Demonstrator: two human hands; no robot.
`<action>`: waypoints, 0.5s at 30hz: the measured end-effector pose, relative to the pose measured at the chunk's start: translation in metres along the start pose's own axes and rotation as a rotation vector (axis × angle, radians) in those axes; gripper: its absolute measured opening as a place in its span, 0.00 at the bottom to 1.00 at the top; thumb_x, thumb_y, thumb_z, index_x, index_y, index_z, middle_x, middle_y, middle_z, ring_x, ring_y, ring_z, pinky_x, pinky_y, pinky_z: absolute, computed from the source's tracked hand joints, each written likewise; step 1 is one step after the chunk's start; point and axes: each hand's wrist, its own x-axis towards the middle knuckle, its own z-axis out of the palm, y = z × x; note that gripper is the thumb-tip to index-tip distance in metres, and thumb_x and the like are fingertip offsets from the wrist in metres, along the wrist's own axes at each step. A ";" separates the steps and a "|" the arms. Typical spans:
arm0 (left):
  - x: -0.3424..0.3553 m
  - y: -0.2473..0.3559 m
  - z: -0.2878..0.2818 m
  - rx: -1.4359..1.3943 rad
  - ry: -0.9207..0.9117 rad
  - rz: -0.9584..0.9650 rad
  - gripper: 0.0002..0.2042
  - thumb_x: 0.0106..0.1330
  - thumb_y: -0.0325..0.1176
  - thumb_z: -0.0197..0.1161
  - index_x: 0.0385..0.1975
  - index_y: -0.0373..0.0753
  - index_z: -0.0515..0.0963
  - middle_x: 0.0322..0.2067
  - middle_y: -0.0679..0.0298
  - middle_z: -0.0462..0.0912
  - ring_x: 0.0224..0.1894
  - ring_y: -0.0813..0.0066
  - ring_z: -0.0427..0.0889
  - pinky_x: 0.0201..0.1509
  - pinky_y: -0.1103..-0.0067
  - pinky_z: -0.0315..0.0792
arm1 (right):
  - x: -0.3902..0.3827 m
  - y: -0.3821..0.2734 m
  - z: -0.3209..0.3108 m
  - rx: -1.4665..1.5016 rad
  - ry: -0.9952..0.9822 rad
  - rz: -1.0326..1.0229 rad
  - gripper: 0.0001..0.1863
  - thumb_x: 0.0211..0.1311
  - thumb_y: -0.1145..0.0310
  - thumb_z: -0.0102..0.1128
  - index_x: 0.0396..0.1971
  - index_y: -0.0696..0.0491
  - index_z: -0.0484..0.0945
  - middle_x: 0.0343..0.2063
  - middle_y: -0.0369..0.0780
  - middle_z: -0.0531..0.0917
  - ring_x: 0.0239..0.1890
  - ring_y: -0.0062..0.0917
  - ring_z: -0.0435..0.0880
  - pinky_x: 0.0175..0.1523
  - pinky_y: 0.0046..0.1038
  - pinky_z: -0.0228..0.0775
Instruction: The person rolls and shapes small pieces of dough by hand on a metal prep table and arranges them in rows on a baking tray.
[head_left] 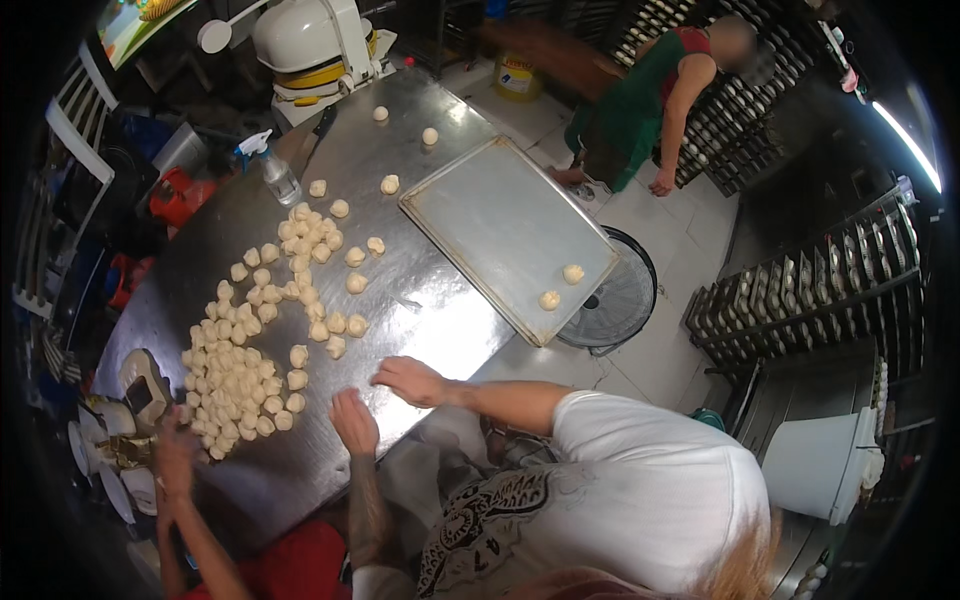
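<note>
My left hand is cupped palm down at the table's near edge, fingers together and bent. My right hand is just right of it, also palm down with its fingers curled in. Whatever lies under either palm is hidden. Ahead and to the left, a large heap of pale dough balls covers part of the steel table. Several looser dough balls lie between that heap and my hands. Beyond my right hand, a metal baking tray carries two dough balls near its close right corner.
A co-worker's hands are at the heap's left side, beside a scale. Farther back are a spray bottle, a knife and a white mixer. Another person in a green apron stands near racks.
</note>
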 end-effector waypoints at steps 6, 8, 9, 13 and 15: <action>0.040 0.036 -0.037 0.105 0.078 0.172 0.09 0.74 0.25 0.53 0.47 0.34 0.78 0.52 0.45 0.78 0.50 0.38 0.79 0.55 0.54 0.71 | 0.016 0.018 -0.033 -0.178 -0.105 -0.206 0.10 0.66 0.71 0.61 0.46 0.46 0.84 0.45 0.42 0.79 0.51 0.39 0.81 0.56 0.38 0.74; 0.049 0.047 -0.024 0.211 0.201 0.323 0.09 0.73 0.24 0.52 0.47 0.33 0.78 0.51 0.44 0.77 0.49 0.36 0.79 0.53 0.54 0.72 | 0.034 0.012 -0.013 -0.252 0.013 -0.255 0.11 0.66 0.69 0.62 0.46 0.47 0.84 0.45 0.43 0.79 0.52 0.39 0.81 0.56 0.38 0.73; 0.047 0.049 -0.014 0.113 0.172 0.194 0.09 0.71 0.23 0.53 0.47 0.34 0.78 0.52 0.44 0.77 0.49 0.36 0.80 0.52 0.54 0.73 | 0.032 0.002 -0.001 -0.174 0.012 -0.065 0.11 0.66 0.70 0.61 0.47 0.48 0.83 0.45 0.43 0.79 0.52 0.41 0.81 0.57 0.39 0.73; -0.013 -0.008 0.000 -0.083 0.111 -0.039 0.10 0.67 0.22 0.55 0.46 0.35 0.78 0.49 0.45 0.79 0.49 0.38 0.81 0.52 0.55 0.74 | -0.022 -0.003 -0.006 0.164 -0.027 -0.038 0.13 0.65 0.78 0.60 0.48 0.52 0.82 0.45 0.45 0.79 0.51 0.43 0.81 0.55 0.41 0.75; -0.035 -0.015 -0.014 -0.086 -0.026 0.136 0.09 0.69 0.24 0.56 0.46 0.34 0.78 0.46 0.46 0.80 0.49 0.39 0.81 0.52 0.55 0.73 | -0.037 0.023 -0.038 0.149 -0.177 -0.079 0.13 0.63 0.80 0.61 0.46 0.51 0.83 0.46 0.44 0.79 0.51 0.42 0.81 0.55 0.41 0.75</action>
